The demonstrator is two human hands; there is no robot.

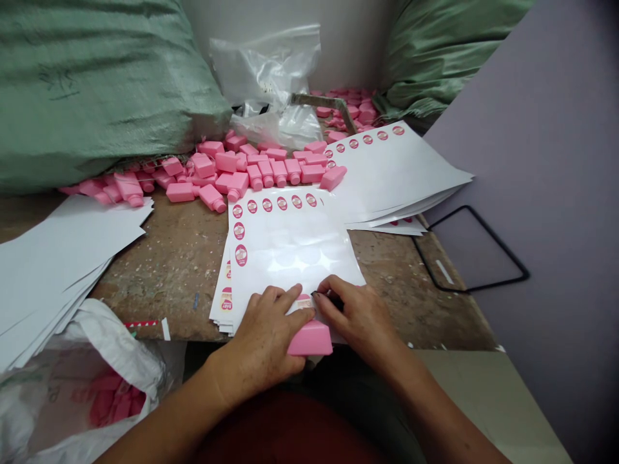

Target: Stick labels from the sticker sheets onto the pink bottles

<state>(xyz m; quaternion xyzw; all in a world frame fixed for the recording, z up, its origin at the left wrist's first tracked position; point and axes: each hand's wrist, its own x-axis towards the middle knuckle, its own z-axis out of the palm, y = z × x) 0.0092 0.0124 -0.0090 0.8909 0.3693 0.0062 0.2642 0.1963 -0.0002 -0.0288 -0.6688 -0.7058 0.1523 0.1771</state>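
A small pink plastic bottle (310,340) lies at the near edge of the table, and my left hand (271,332) is closed around it from the left. Just beyond the bottle, between my fingertips, shows a pink-and-white label (304,301); whether it sits on the bottle or on the sheet I cannot tell. My right hand (355,312) has its thumb and forefinger pinched at the label's right side, with a tiny dark thing at the tip too small to name. Under both hands rests a glossy sticker sheet (290,238), with round pink stickers along its top and left edges.
Many pink bottles (242,169) are heaped behind the sheet. More sticker sheets (387,174) lie back right, white sheets (58,258) at left. A white bag (126,341) holding pink pieces hangs front left. Green sacks (97,90), a clear bag (271,71) and a black wire frame (503,241) stand around.
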